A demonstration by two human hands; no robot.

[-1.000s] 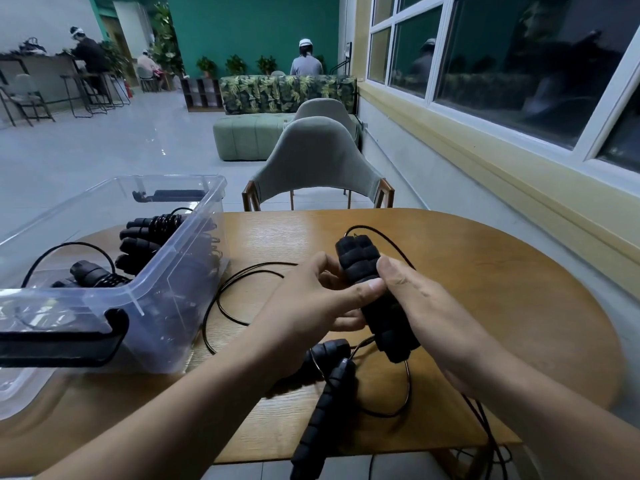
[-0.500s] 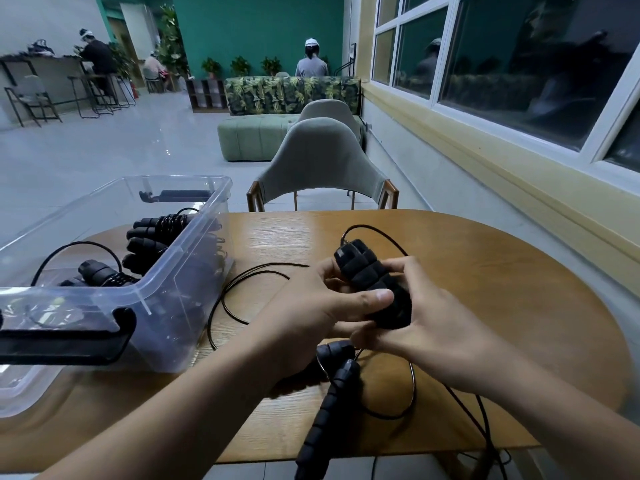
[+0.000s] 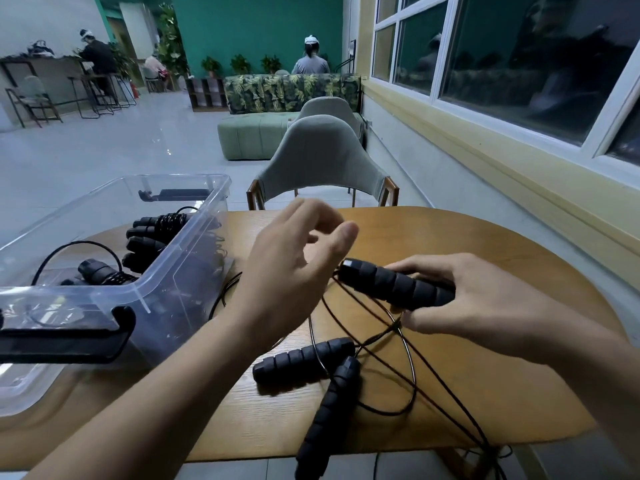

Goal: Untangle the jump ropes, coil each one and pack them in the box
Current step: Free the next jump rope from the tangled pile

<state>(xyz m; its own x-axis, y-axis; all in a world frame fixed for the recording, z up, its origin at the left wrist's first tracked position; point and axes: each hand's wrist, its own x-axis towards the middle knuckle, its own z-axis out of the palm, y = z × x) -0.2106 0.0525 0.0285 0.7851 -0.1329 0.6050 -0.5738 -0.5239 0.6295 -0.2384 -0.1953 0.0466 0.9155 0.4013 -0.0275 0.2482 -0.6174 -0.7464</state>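
My right hand (image 3: 485,299) grips black foam jump rope handles (image 3: 394,285), held level just above the wooden table (image 3: 485,393). My left hand (image 3: 298,268) hovers to their left, raised and blurred, its fingers loosely curved with no cord seen between them. Thin black cord (image 3: 412,358) runs from the held handles in loose loops over the table and down past its near edge. Two more black handles (image 3: 301,362) lie crossed on the table below my hands. The clear plastic box (image 3: 194,237) stands at the left with coiled ropes (image 3: 152,233) inside.
A grey chair (image 3: 322,157) stands behind the table's far edge. A wall with windows (image 3: 519,64) runs along the right. The box has black latches (image 3: 62,341) at its near and far ends. People sit far off across the room.
My left hand has let go of the handles and lifted up to the left. My right hand has turned the handles from upright to level and moved them right.
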